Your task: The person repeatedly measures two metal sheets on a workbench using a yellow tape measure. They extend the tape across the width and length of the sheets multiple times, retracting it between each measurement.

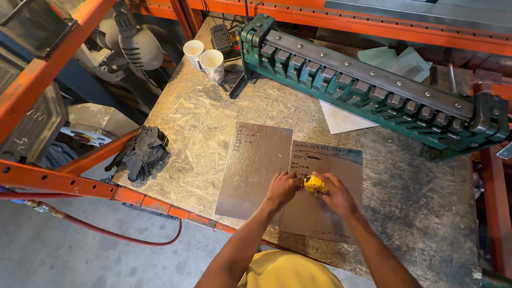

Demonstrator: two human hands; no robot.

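Observation:
Two flat grey metal sheets lie side by side on the chipboard bench (202,117). The left sheet (255,165) is bare apart from some handwriting at its top corner. The right sheet (341,170) has handwriting along its top edge. My right hand (335,195) holds a small yellow tape measure (313,184) over the right sheet. My left hand (281,188) rests at the seam between the two sheets, fingers pinched at the tape measure's left side.
A long green sheet-metal brake (373,85) spans the back of the bench, with white paper (341,120) under it. Two paper cups (205,56) and a black battery charger (221,37) stand at the back left. Black gloves (141,152) lie at the left edge. Orange rack beams (58,181) frame the bench; a red hose (122,234) trails on the floor.

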